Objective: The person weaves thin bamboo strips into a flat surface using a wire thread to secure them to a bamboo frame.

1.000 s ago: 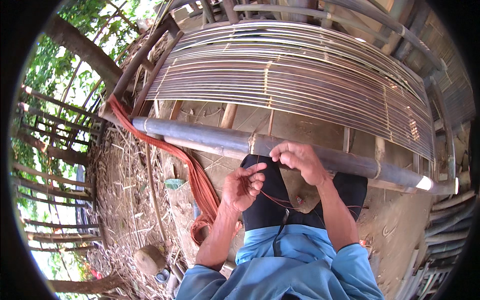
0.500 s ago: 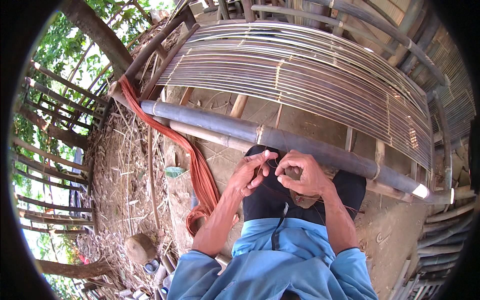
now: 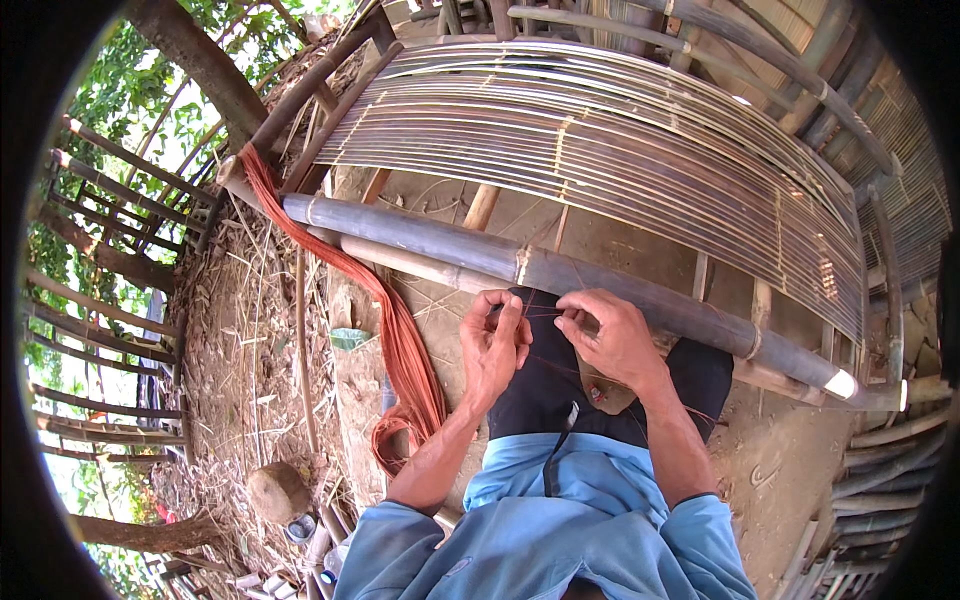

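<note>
Fine reddish-brown thread (image 3: 541, 310) runs between my two hands above my lap. My left hand (image 3: 493, 342) pinches it with curled fingers, thumb against the index finger. Opposite, my right hand (image 3: 608, 335) has thumb and fingertips closed on the other end of the span. More strands cross my dark trousers below and trail out past my right forearm. Partly under my right hand, a brown object (image 3: 606, 397) with a small reddish spot rests on my lap; its kind cannot be made out. A thick dark bamboo pole (image 3: 420, 240) lies just beyond both hands.
Past the pole stands a slatted bamboo bench (image 3: 600, 150). An orange-red bundle of cloth or yarn (image 3: 375, 290) hangs from the frame at the left and trails to the ground. A cut wooden block (image 3: 279, 490) and a plastic bottle (image 3: 335, 562) lie lower left. Bamboo poles (image 3: 885, 480) are stacked at right.
My hands have moved slightly apart, the left one turning and its fingers curling in. The thread between them now shows as a stretched span, and more of the brown object is visible.
</note>
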The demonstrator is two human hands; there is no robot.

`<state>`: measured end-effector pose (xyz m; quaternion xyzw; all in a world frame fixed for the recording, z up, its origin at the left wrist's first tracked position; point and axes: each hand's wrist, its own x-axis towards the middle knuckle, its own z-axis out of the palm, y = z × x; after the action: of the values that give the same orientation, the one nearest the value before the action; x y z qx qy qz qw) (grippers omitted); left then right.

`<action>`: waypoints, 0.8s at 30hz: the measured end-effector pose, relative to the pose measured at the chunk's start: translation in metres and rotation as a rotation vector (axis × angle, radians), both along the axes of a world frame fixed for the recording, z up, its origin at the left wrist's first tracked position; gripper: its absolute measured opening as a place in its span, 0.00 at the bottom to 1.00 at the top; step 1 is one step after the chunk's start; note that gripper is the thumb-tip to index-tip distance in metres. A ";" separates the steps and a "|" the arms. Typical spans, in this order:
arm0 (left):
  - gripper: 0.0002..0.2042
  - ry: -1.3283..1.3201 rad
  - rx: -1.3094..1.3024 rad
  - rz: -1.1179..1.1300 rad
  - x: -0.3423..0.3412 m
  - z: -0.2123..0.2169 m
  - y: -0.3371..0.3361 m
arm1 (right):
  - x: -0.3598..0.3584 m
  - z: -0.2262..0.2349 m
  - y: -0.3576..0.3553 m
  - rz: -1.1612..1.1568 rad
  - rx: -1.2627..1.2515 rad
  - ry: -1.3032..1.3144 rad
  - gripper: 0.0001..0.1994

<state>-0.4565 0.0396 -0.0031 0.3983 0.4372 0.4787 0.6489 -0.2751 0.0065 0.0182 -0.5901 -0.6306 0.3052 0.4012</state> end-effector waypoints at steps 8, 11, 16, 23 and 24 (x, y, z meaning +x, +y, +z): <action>0.06 0.036 0.323 0.046 0.000 0.005 0.003 | -0.003 0.019 0.010 0.025 0.089 0.046 0.04; 0.06 0.022 0.252 0.008 0.001 0.015 0.004 | -0.004 0.017 0.013 -0.045 0.090 0.103 0.02; 0.05 0.034 0.290 0.006 -0.005 0.011 0.007 | -0.002 0.003 0.011 -0.044 0.099 0.208 0.05; 0.03 0.344 0.587 -0.009 0.004 0.004 0.002 | 0.000 0.010 0.012 0.016 0.176 0.145 0.06; 0.03 0.388 0.649 0.004 0.002 0.012 0.000 | 0.000 0.010 0.013 0.023 0.200 0.137 0.06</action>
<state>-0.4545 0.0399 0.0090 0.6658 0.3783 0.5091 0.3930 -0.2751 0.0194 0.0277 -0.5175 -0.6357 0.2849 0.4968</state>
